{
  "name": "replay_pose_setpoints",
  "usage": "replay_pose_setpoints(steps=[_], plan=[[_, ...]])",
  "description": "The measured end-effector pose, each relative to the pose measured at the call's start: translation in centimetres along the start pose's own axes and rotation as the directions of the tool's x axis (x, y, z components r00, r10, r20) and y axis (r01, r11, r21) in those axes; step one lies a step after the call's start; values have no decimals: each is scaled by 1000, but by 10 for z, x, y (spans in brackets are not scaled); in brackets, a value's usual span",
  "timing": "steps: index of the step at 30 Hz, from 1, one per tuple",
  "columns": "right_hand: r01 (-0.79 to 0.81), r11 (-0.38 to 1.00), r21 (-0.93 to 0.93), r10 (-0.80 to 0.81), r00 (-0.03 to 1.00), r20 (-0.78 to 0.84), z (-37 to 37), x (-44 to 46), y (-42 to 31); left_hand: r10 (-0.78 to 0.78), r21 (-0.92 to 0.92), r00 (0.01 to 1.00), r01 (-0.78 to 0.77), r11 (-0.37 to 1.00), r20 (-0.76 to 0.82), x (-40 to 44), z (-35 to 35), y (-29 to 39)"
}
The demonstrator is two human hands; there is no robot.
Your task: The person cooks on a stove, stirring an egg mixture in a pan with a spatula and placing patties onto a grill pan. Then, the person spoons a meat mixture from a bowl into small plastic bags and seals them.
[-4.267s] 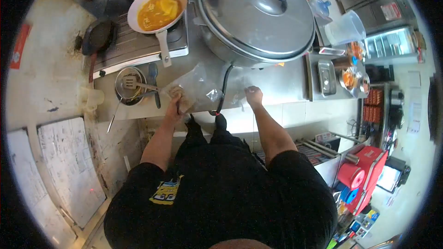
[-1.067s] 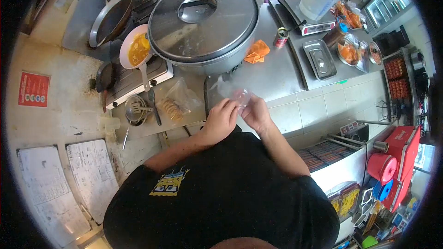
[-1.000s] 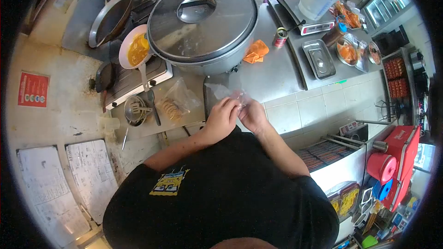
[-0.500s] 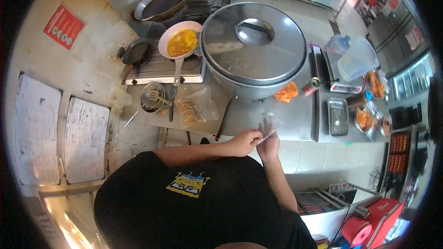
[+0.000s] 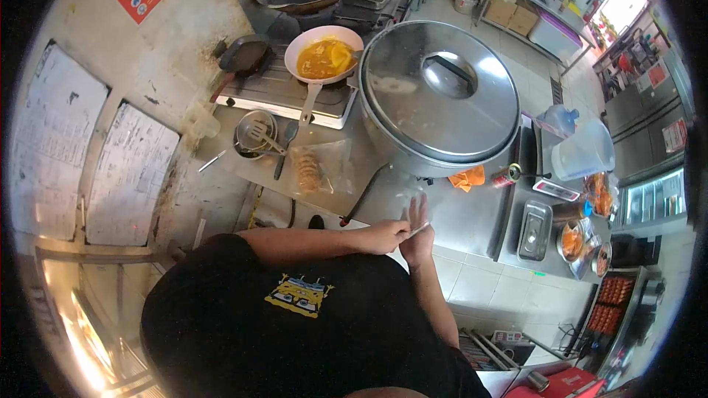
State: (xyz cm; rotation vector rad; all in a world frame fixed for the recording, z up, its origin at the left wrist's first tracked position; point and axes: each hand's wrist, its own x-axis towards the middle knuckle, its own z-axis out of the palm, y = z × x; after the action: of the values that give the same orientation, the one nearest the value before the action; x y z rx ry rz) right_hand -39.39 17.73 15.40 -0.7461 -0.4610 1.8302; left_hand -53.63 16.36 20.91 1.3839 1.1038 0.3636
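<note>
Two hands meet at the near edge of my silver metal worktop (image 5: 461, 212): my left hand (image 5: 384, 236) pinches thin clear plastic (image 5: 420, 231) against my right hand (image 5: 418, 243), whose fingers stand raised, slightly parted. The plastic touches both. Left of them lies a transparent bag of brown food (image 5: 333, 168); beyond stand a large lidded steel pot (image 5: 398, 103) and a pink frying pan (image 5: 293, 59).

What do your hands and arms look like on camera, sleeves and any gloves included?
Black short sleeves from a black shirt with a yellow-and-blue cartoon print; forearms uncovered. The left hand looks ungloved. Clear plastic at the right hand may be a thin glove.
</note>
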Motion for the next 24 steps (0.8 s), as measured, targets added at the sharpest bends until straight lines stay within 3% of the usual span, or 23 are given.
replay_pose_setpoints(steps=[2, 5, 9, 13, 15, 16, 18, 22, 24], plan=[[5, 999, -33, -7, 998, -58, -7, 8, 2, -111, -169, 994, 111, 979, 14, -1, -2, -3], [-42, 988, -151, 16, 985, -169, -17, 13, 3, -86, -295, 996, 74, 953, -27, 4, -3, -18], [-94, 946, -309, 28, 977, -213, -30, 20, 20, -60, -295, 998, 54, 954, -13, 6, -1, -23], [-141, 984, -113, 112, 967, -230, -11, 12, 19, -110, -248, 993, 94, 964, -51, 7, -2, -23], [-264, 950, -169, 242, 960, -141, 10, 5, 9, -51, -216, 996, 35, 976, -71, -2, -5, -17], [-263, 949, -174, 251, 964, -86, 1, 11, 18, -175, -206, 983, 159, 965, -58, -7, -8, -8], [-289, 948, -134, 306, 942, 134, 4, 9, 13, -114, -232, 991, 94, 968, -75, -9, -7, -13], [-458, 888, -43, 458, 872, 174, 3, 4, 21, -46, -108, 995, 36, 993, -91, -15, -10, -28], [-448, 882, -145, 453, 891, 3, -4, 11, 40, -80, -162, 996, 72, 984, -44, -21, -19, -25]])
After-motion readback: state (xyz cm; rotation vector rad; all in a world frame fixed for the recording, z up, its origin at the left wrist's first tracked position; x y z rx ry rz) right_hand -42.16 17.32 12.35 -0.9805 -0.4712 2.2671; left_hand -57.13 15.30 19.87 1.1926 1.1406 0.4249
